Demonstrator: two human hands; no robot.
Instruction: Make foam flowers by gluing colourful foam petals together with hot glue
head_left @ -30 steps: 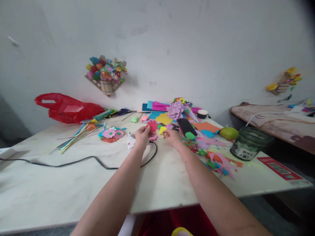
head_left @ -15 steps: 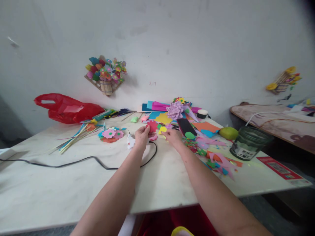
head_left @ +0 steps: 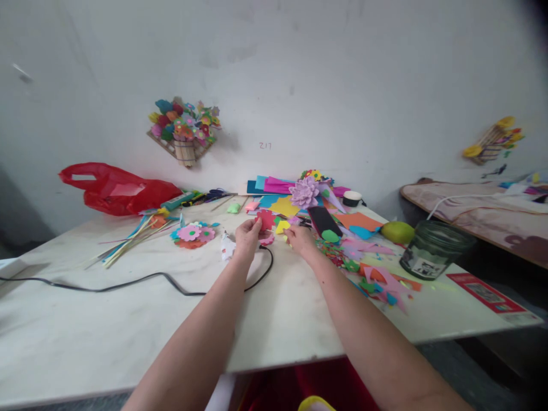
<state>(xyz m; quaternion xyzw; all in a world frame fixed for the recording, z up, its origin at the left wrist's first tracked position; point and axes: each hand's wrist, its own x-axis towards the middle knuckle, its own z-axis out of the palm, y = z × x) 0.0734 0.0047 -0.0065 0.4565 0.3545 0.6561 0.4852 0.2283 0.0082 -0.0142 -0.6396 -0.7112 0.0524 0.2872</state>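
Between thumb and fingers, my left hand pinches a red flower cutout by its edge. My right hand is closed on a small yellow cutout, held just right of the red flower. Below the red one, a pink flower cutout lies on the table by the end of a black cable. Partly behind my left wrist is a white glue gun. Scraps of coloured foam or paper lie to the right of my right hand.
A phone and a green jar stand or lie at right, near a yellow-green fruit. A black cable crosses the table. At left are stacked flower cutouts, thin strips and a red bag.
Both hands stay nearly in place. The red flower and the yellow cutout have shifted only very slightly; both are still held.
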